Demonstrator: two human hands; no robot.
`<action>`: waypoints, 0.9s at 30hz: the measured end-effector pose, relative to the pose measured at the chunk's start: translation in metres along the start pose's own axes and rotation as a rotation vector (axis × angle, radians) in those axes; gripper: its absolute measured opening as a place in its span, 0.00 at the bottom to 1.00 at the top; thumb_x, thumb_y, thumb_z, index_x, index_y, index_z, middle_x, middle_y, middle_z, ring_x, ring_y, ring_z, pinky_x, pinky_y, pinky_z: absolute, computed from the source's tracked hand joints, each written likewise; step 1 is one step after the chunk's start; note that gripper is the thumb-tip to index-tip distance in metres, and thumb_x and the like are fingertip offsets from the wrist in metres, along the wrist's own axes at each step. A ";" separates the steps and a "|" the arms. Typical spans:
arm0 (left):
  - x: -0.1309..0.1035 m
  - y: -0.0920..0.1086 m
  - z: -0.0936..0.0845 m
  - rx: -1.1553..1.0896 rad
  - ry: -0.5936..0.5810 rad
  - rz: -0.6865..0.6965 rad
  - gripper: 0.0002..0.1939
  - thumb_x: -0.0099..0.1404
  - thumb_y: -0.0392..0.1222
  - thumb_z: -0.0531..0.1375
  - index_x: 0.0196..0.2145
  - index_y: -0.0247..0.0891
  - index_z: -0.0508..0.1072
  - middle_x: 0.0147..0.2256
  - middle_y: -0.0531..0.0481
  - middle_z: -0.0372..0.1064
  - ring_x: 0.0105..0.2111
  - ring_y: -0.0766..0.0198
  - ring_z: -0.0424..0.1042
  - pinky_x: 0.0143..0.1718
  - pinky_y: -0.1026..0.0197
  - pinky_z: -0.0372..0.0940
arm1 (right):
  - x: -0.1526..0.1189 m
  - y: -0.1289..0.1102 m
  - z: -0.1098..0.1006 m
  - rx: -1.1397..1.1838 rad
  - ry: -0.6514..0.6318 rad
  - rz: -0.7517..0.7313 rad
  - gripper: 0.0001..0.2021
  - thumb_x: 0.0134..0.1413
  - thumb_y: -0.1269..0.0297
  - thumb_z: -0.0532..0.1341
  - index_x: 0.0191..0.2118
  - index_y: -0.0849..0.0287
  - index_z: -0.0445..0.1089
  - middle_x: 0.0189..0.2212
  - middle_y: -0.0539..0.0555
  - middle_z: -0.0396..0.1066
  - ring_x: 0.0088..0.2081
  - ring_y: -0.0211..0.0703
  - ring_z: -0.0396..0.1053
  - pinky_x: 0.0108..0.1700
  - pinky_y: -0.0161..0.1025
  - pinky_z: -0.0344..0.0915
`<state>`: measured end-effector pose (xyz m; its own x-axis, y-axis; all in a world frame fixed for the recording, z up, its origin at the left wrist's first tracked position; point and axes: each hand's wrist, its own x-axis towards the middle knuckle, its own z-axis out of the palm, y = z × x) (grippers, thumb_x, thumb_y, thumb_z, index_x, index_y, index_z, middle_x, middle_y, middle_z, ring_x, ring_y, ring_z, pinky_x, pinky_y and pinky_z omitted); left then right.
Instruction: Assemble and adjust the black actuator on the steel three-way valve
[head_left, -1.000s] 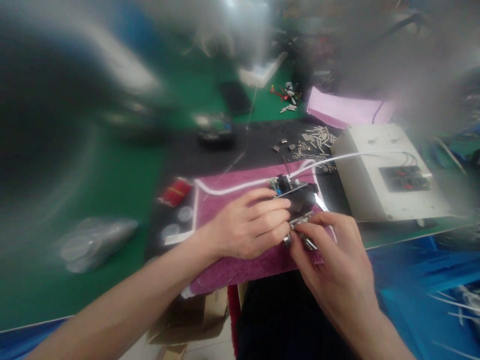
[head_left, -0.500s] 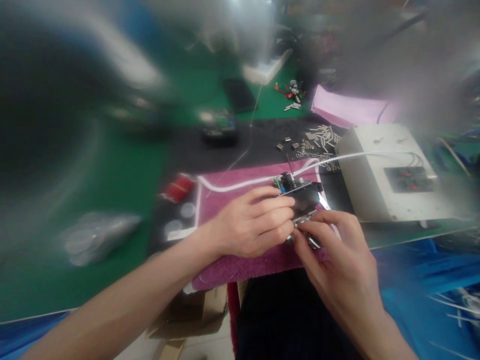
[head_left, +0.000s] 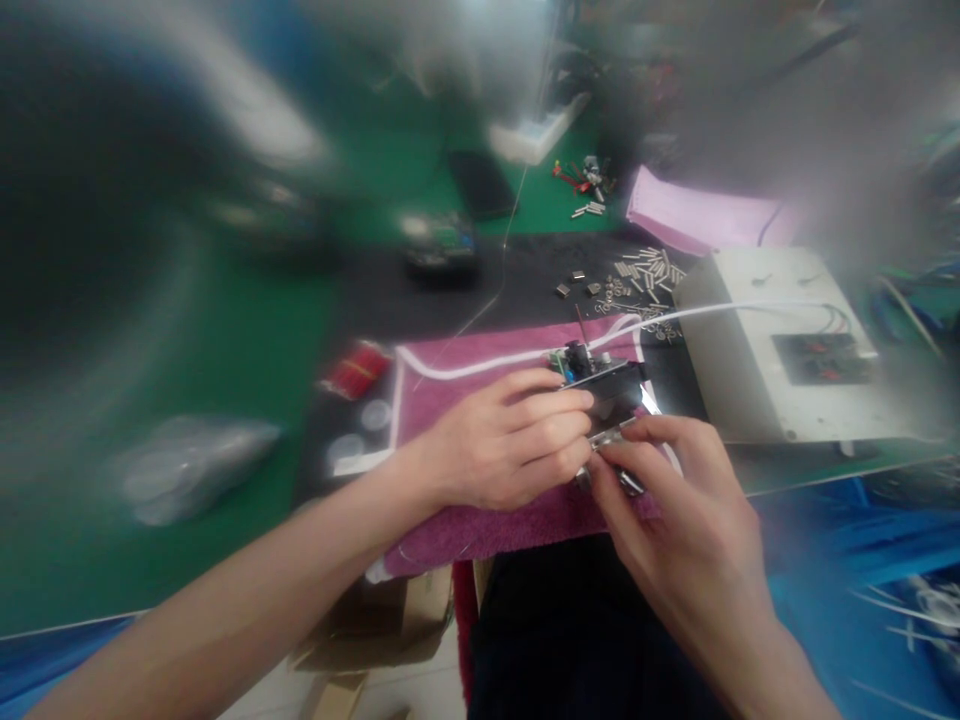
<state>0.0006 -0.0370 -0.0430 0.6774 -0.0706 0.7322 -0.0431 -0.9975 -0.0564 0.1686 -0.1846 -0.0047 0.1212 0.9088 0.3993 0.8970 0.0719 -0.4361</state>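
Over the purple towel (head_left: 465, 540), the left grip (head_left: 510, 445) clasped the black device (head_left: 619, 390), the right grip (head_left: 694, 500) pinched its near metal fitting (head_left: 611, 436), white cable (head_left: 480, 369) crowded behind, pale box (head_left: 765, 350) blocked rightward, green tabletop (head_left: 247, 330) stretched left.

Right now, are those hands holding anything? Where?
A black device: the left hand holds its left side; the right hand touches metal at its near edge.
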 end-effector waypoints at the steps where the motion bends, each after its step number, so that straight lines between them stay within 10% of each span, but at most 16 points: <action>1: 0.000 0.000 0.000 -0.006 0.003 -0.002 0.05 0.74 0.34 0.60 0.44 0.33 0.76 0.48 0.44 0.77 0.55 0.56 0.75 0.64 0.48 0.72 | 0.000 0.000 0.000 -0.003 0.000 0.001 0.02 0.64 0.70 0.65 0.41 0.59 0.76 0.47 0.57 0.68 0.48 0.47 0.68 0.49 0.43 0.67; 27: -0.004 0.000 0.006 0.014 -0.008 0.014 0.05 0.75 0.35 0.59 0.46 0.31 0.74 0.49 0.44 0.75 0.57 0.55 0.72 0.64 0.45 0.70 | -0.008 0.005 0.011 0.016 0.057 -0.001 0.06 0.63 0.70 0.66 0.45 0.60 0.75 0.48 0.59 0.67 0.49 0.47 0.69 0.52 0.45 0.67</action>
<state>0.0025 -0.0367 -0.0497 0.6825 -0.0845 0.7260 -0.0423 -0.9962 -0.0762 0.1678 -0.1866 -0.0191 0.1449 0.8840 0.4444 0.8905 0.0793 -0.4481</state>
